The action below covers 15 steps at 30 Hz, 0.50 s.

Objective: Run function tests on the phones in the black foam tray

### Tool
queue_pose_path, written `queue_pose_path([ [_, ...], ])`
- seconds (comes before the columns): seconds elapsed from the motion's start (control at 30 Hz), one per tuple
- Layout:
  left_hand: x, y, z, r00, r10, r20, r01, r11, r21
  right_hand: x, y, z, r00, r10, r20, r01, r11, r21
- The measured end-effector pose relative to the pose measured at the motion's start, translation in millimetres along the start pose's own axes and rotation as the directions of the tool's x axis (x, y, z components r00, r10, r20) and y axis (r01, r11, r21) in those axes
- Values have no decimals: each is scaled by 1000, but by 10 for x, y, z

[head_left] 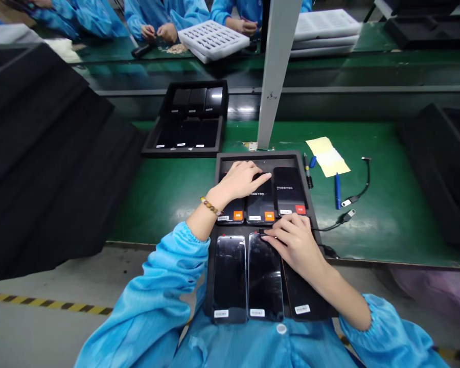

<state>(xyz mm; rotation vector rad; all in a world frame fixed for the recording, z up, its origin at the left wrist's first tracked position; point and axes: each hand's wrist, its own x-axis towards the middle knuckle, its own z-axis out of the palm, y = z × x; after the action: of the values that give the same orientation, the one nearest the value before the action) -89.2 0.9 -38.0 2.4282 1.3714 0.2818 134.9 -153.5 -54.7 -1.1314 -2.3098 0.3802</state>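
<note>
A black foam tray [260, 156] in front of me holds two rows of smartphones. My left hand [239, 180] lies over the upper row, fingers apart, thumb across the middle phone [258, 207]. The upper right phone [289, 179] shows white text and an orange-red square; the upper left phone [225, 210] is partly covered. With bent fingers, my right hand [294, 239] grips a black cable plug [261, 232] at the top end of the lower middle phone [266, 281]. Beside it are a dark lower left phone [230, 276] and a lower right phone [304, 291], partly under my wrist.
Right of the tray lie a black cable [331, 226], a short adapter cable [366, 181], a blue pen [338, 191], a black marker [307, 171] and yellow paper [328, 157]. Another phone tray [145, 148] sits behind left. A grey post [274, 76] rises ahead; co-workers sit opposite.
</note>
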Motion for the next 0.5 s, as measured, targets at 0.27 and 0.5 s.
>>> queue_pose_path([
  [0.27, -1, 16, 0, 1000, -10, -13, 10, 1000, -24, -18, -26, 46, 998, 51, -22, -51, 999, 19],
  [0.5, 2, 17, 9, 1000, -16, -18, 15, 999, -28, -3, 8, 67, 997, 78, -26, -77, 997, 24],
])
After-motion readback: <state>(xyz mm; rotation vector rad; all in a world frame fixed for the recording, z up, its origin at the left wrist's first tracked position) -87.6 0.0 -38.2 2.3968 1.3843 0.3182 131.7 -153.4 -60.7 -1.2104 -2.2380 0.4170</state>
